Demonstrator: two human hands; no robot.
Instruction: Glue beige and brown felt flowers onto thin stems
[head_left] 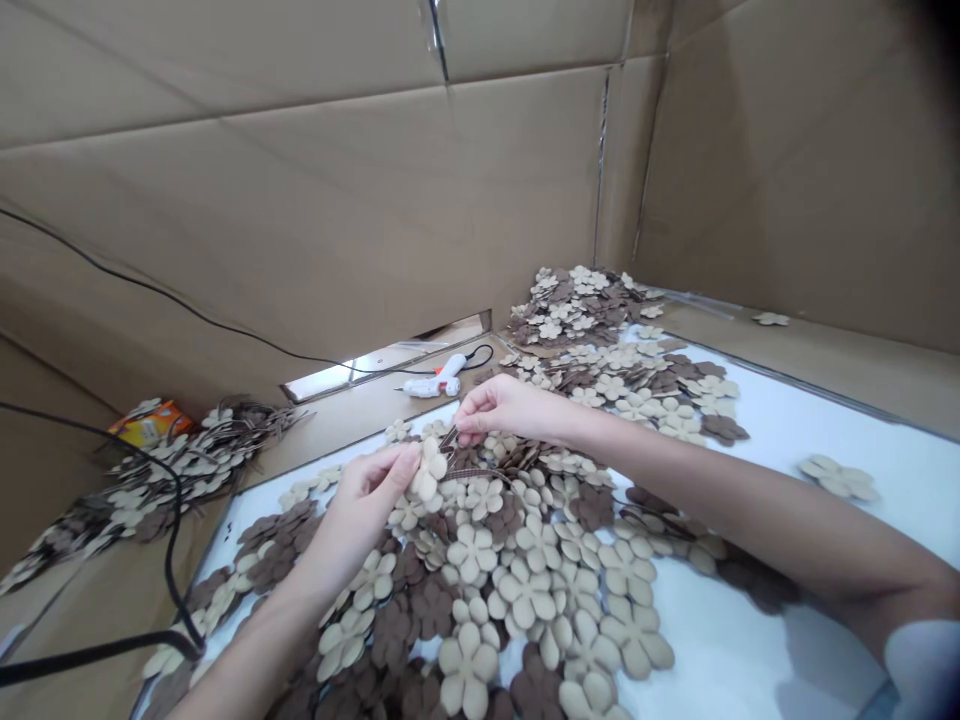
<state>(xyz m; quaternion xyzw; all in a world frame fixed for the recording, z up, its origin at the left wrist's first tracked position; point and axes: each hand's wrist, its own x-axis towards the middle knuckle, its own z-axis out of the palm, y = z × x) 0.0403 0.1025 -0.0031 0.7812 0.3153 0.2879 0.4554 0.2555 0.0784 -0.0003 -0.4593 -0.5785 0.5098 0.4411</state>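
Cardboard walls | cream flower, rounded petals | left hand pinching it | right hand pinching brown strip

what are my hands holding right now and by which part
Left hand: a beige flower, pinched by its edge. Right hand: seemingly a dark strip.

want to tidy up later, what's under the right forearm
Brown flower shapes and beige ones stick out along the near side of the right forearm; anything fully beneath it is covered.

White surface | beige flowers, brown flowers, overlapping | apparently fabric
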